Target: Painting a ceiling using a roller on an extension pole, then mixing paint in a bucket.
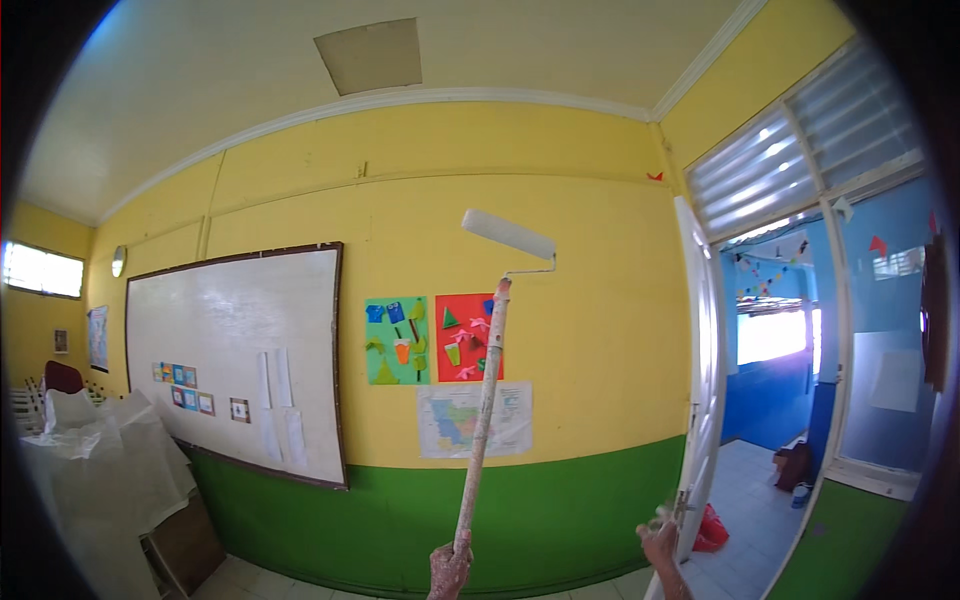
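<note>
My left hand (450, 572), spotted with paint, is closed round the lower part of a long paint roller pole (483, 420). The pole rises in front of the wall, and at its top a bent wire frame carries a white roller sleeve (508, 234), tilted down to the right. Further right, my right hand (660, 543) is raised beside the edge of a white door (704, 370). Its fingers look spread and pale with paint; whether they touch the door is unclear. Behind the pole is a yellow wall (600, 320) with a green lower band (590, 510).
A whiteboard (240, 340) hangs on the left. Green (397, 340) and red (455, 365) craft posters and a map (510, 435) are on the wall. Plastic sheeting (110, 470) covers things at lower left. Through the doorway, a red bag (711, 530) lies on the floor.
</note>
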Demonstrator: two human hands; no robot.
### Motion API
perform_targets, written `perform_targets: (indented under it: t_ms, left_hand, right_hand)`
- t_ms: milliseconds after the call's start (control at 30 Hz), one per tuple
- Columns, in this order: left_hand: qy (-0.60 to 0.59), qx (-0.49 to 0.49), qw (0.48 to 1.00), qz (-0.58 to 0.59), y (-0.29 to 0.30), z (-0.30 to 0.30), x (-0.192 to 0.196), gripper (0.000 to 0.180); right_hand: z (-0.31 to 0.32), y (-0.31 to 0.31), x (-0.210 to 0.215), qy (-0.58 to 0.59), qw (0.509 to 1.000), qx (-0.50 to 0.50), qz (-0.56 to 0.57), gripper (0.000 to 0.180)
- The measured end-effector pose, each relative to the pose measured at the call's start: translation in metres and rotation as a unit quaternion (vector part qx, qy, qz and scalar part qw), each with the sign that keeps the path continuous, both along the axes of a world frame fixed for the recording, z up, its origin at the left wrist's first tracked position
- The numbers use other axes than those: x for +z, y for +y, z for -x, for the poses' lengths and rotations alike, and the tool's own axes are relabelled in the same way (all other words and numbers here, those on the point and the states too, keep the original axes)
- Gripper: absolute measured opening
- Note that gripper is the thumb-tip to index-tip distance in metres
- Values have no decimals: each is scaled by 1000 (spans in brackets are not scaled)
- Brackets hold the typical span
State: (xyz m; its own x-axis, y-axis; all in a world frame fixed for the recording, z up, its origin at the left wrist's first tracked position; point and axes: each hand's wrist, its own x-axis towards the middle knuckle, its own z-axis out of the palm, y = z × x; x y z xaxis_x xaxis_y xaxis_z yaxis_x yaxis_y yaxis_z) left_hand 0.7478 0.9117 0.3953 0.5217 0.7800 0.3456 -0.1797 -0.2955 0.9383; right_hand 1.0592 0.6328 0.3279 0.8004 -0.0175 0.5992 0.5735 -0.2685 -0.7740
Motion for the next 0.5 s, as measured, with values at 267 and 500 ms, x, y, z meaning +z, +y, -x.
perform_targets:
  t_ms: [267, 500]
  left_hand:
    - [51, 39, 998, -29, 12, -73, -38, 60]
    - [-17, 38, 998, 39, -5, -97, -42, 58]
  right_hand:
    - [-148, 8, 81, -158, 972, -171, 44, 108]
    - [-220, 40, 99, -234, 949, -199, 74, 108]
